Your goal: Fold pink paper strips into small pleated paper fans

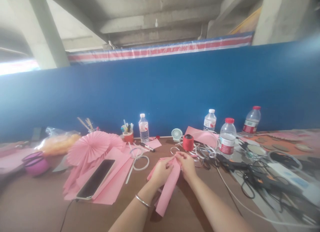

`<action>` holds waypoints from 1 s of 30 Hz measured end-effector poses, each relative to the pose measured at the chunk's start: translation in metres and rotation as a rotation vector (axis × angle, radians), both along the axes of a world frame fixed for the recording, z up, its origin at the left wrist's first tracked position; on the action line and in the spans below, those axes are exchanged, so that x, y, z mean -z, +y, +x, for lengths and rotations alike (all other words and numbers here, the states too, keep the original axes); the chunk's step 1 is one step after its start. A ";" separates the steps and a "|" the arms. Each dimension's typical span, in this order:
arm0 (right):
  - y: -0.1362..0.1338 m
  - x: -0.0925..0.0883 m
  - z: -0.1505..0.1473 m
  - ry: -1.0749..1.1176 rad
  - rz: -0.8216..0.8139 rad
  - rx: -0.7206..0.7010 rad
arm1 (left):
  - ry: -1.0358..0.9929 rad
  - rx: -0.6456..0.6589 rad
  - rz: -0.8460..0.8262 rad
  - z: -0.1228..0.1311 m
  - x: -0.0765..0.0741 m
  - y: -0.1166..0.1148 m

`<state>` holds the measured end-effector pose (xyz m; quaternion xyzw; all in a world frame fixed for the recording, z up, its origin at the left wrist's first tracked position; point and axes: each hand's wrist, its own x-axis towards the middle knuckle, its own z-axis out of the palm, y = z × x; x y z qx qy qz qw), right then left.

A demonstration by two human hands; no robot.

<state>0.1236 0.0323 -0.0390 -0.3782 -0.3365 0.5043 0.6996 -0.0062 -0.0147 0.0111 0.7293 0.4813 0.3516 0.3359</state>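
Observation:
Both hands meet over the brown table, pinching a folded piece of pink paper (168,195). My left hand (160,171), below a silver bracelet at the wrist, is closed on its upper left part. Fingers of my right hand (186,164) grip the top edge close beside the left fingertips. The paper's long flap hangs down toward me between the forearms. Just beyond the hands stands a red round object with a black top (188,142). Pleated pink paper fans (91,147) and flat pink sheets (110,197) lie to the left, with a phone (96,178) on top.
Water bottles (144,130) stand along the back, near a pen cup (128,137) and a small fan (176,134). Tangled cables (250,178) and a white power strip (287,177) cover the right side. A purple container (36,164) sits far left; a blue partition (160,89) closes the back.

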 end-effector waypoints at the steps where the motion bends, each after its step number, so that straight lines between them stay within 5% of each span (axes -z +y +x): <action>1: 0.000 0.000 0.000 0.002 0.002 -0.003 | 0.001 0.005 0.001 0.000 0.000 0.000; 30: -0.002 -0.004 -0.001 0.086 0.006 -0.035 | 0.036 0.034 0.036 0.001 -0.003 -0.002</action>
